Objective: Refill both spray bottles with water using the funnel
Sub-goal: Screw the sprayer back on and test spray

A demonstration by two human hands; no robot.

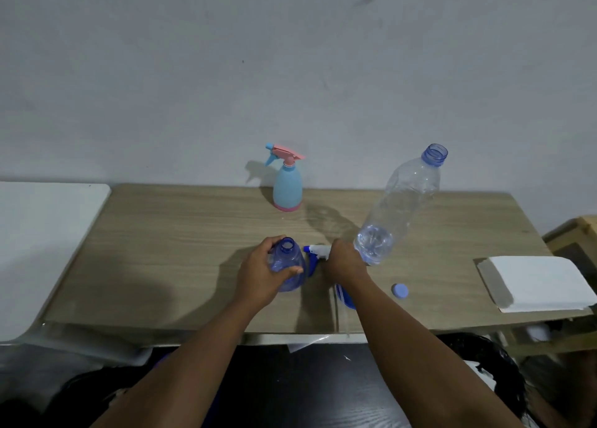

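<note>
left hand [258, 279] — bare, no ring or glove, no watch or band at the wrist | right hand [344, 261] — bare, no ring or glove | both forearms — bare up to the frame's lower edge, no sleeve showing

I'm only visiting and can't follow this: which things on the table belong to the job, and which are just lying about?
In use:
- open blue spray bottle, in the left hand
- water bottle, by the right hand
- trigger head
- blue funnel
- pastel spray bottle
- bottle cap

Lying about:
- white paper stack
</note>
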